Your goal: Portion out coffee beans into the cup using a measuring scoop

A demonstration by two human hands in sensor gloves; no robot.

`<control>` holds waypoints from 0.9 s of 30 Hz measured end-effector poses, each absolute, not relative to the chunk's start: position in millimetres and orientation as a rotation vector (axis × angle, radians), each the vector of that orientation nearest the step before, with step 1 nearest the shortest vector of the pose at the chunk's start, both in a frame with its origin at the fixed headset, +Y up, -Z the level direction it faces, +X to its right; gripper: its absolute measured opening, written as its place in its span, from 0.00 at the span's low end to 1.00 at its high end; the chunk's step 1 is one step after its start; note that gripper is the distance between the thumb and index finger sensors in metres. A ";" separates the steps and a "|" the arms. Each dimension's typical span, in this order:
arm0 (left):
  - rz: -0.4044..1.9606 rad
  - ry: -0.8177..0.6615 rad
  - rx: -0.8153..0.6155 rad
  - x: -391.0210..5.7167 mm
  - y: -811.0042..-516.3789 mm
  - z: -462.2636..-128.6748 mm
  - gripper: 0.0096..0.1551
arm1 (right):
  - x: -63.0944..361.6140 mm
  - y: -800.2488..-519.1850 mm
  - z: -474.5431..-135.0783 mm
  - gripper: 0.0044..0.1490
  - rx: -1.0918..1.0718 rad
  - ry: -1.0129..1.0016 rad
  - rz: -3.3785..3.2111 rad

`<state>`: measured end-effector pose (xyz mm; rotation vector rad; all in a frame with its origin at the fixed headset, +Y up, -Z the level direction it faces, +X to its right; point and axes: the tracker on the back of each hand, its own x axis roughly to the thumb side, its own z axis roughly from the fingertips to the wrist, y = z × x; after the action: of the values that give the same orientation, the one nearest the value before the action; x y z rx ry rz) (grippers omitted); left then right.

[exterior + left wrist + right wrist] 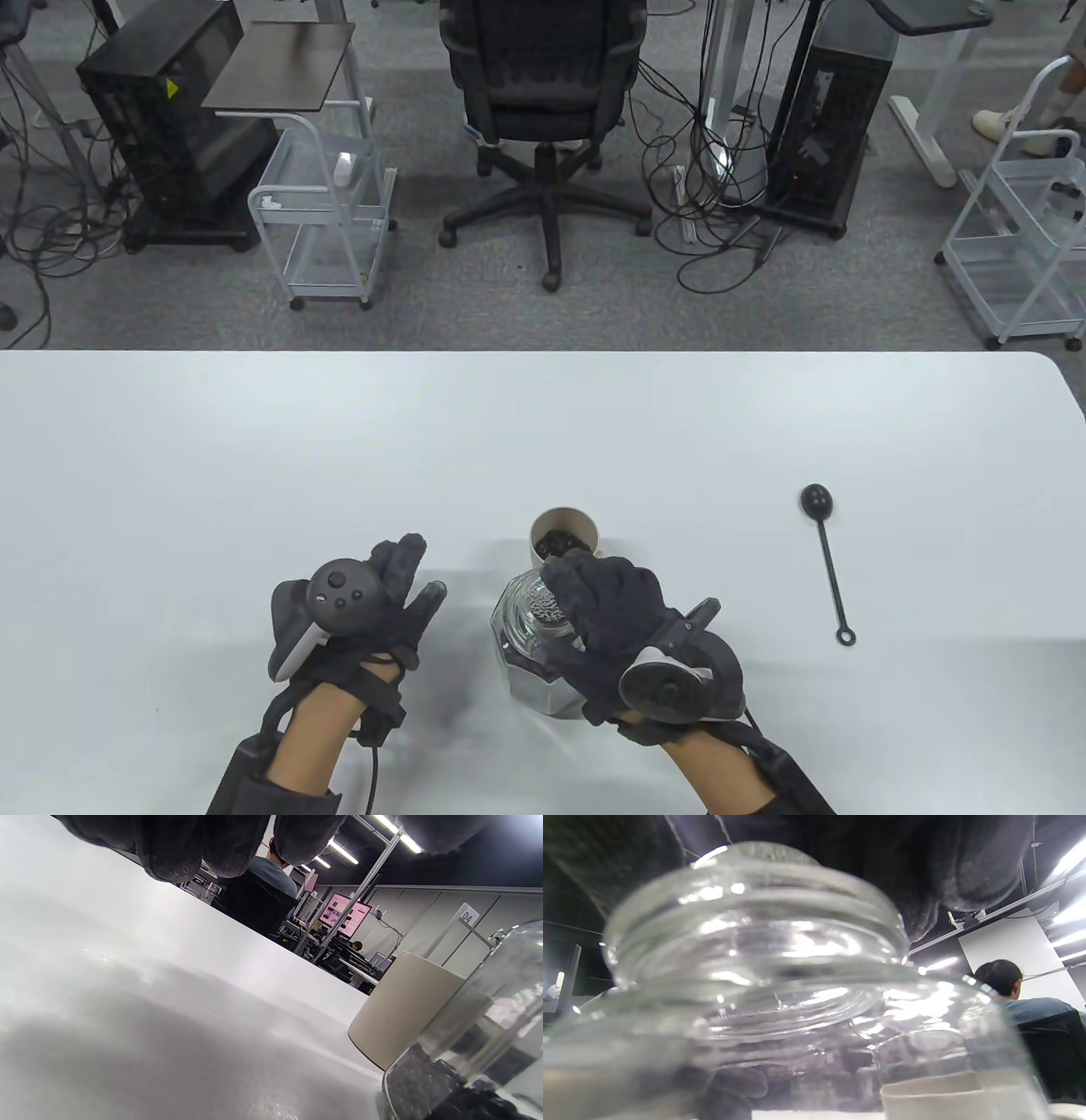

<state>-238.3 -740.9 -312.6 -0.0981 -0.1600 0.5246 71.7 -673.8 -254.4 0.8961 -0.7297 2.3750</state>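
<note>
Black office chair (543, 102), wire carts (327, 221), computer towers (161, 119) beyond white table (254, 441)

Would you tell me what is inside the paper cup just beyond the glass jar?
Dark coffee beans lie inside the cup. The right hand covers its near rim, so the fill level cannot be judged.

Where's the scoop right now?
In the table view the scoop lies untouched on the table's right side, bowl away from the person, well right of the cup and jar.
</note>
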 end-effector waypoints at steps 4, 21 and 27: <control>0.523 -0.161 -0.097 -238.0 -740.9 -312.4 0.48 | 77.7 -666.9 -253.5 0.44 0.846 -0.742 2.312; 0.505 -0.172 -0.024 -235.3 -733.8 -308.3 0.48 | 140.8 -652.4 -261.8 0.39 0.477 -0.943 2.509; 0.495 -0.174 0.023 -229.9 -732.5 -307.0 0.48 | 164.7 -673.8 -267.5 0.41 0.346 -0.906 2.554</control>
<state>-229.9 -732.5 -307.0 0.0230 -0.1739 0.4953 164.7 -673.8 -267.5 0.3459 -0.9057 2.5543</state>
